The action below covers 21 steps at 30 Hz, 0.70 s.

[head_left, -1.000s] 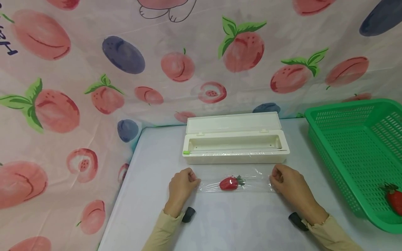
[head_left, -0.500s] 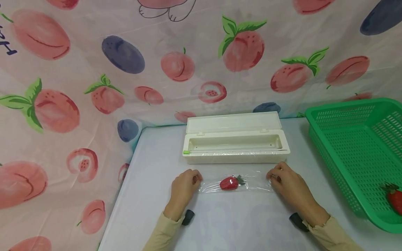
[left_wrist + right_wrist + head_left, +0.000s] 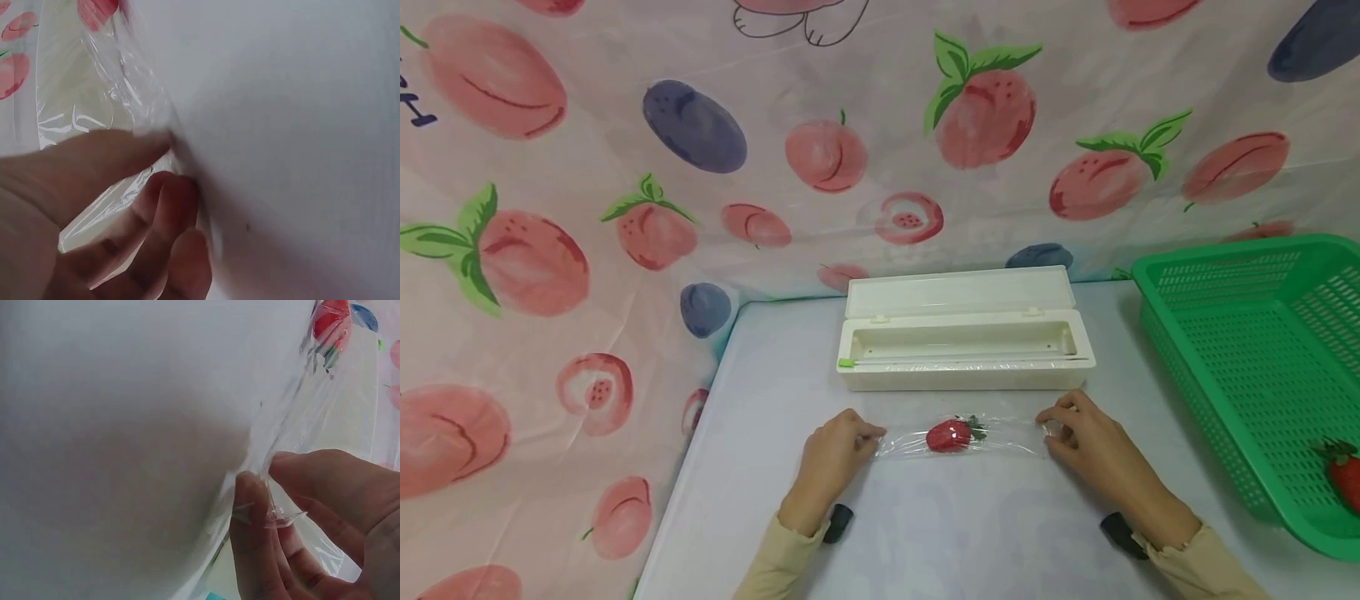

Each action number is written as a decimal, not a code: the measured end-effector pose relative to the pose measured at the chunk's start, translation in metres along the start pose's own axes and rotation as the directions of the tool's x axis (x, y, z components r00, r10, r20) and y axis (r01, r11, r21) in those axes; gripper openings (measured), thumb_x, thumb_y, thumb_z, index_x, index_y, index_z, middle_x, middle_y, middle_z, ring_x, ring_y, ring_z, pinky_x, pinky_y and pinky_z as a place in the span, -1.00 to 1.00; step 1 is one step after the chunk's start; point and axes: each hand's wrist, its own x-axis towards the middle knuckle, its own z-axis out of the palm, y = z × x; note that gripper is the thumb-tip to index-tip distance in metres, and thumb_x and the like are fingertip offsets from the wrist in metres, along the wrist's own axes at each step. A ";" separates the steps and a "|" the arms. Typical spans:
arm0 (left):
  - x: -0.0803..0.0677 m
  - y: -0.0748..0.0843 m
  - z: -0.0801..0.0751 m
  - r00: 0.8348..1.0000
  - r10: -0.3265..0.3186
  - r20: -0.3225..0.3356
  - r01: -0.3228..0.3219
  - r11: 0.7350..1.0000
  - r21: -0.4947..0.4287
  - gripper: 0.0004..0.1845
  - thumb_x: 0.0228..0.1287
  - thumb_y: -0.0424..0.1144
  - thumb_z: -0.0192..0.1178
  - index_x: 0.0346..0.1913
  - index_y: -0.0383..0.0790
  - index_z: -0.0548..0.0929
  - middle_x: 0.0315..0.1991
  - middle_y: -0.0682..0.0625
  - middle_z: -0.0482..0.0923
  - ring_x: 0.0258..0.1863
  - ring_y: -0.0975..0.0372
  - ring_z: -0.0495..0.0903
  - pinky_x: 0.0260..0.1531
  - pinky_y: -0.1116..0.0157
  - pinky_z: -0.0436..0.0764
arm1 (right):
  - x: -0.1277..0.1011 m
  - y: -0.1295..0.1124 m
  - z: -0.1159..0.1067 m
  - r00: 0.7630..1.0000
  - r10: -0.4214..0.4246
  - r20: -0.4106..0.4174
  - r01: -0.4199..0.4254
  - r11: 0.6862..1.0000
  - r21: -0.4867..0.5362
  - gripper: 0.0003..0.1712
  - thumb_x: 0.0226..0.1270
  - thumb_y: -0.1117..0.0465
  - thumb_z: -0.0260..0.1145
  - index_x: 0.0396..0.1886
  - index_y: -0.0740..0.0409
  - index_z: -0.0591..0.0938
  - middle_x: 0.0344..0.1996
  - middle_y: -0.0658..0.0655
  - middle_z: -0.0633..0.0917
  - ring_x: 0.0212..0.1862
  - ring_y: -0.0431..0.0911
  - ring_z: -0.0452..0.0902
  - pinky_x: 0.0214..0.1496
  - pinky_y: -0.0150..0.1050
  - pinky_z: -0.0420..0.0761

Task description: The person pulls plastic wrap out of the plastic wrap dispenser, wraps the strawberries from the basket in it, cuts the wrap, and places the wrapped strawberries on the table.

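A strip of clear plastic wrap (image 3: pixel 1015 435) lies around a red strawberry (image 3: pixel 949 435) with green leaves, in the middle of the table. The person's left hand (image 3: pixel 833 462) pinches the strip's left end; in the left wrist view the thumb (image 3: pixel 119 153) and fingertips meet at its edge. At the other end, the right hand (image 3: pixel 1097 454) pinches the wrap between thumb and fingers. Seen from the right wrist, a crumpled bit of film (image 3: pixel 284 519) sticks out between those fingers, and the wrapped strawberry (image 3: pixel 331 325) shows at the top.
Behind the strip stands a long white wrap dispenser box (image 3: pixel 966 379), its lid (image 3: pixel 958 292) tipped back and a green slider (image 3: pixel 846 363) at its left. A green plastic basket (image 3: pixel 1187 400) on the right holds another strawberry (image 3: pixel 1343 475). Fruit-printed cloth (image 3: pixel 820 75) hangs behind.
The right hand has shifted slightly left since a second ago. The left hand's fingers have changed their hold at the wrap's end. The strip looks narrower, with the strawberry in nearly the same place.
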 end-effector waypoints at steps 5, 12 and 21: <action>-0.001 -0.002 -0.003 0.999 0.017 0.044 -0.016 1.000 -0.015 -0.78 0.10 -0.31 0.45 -0.15 -0.05 0.83 -0.39 0.10 0.56 -0.48 0.35 0.50 -0.52 0.44 0.42 | 0.001 0.000 0.001 1.000 0.015 0.022 -0.015 1.000 -0.003 -0.70 0.06 0.46 0.47 -0.15 0.24 0.72 -0.17 0.11 0.51 -0.36 -0.19 0.46 -0.45 -0.34 0.47; -0.003 -0.002 -0.006 0.997 0.056 0.061 -0.053 0.998 -0.043 -0.80 0.20 -0.28 0.39 -0.11 -0.09 0.82 -0.36 0.10 0.55 -0.50 0.36 0.44 -0.52 0.46 0.41 | 0.001 0.000 0.002 1.000 -0.014 -0.001 0.014 1.000 -0.027 -0.69 0.05 0.47 0.46 -0.15 0.24 0.71 -0.17 0.14 0.52 -0.41 -0.22 0.42 -0.46 -0.34 0.44; -0.004 -0.001 -0.009 0.988 0.034 0.148 -0.026 0.998 -0.054 -0.43 -0.10 -0.03 0.60 0.03 -0.16 0.76 -0.28 0.07 0.53 -0.51 0.36 0.39 -0.53 0.46 0.40 | 0.000 -0.001 0.002 0.998 -0.068 -0.011 0.066 0.990 -0.125 -0.67 0.02 0.42 0.52 -0.15 0.23 0.72 -0.20 0.14 0.52 -0.34 -0.16 0.40 -0.37 -0.25 0.50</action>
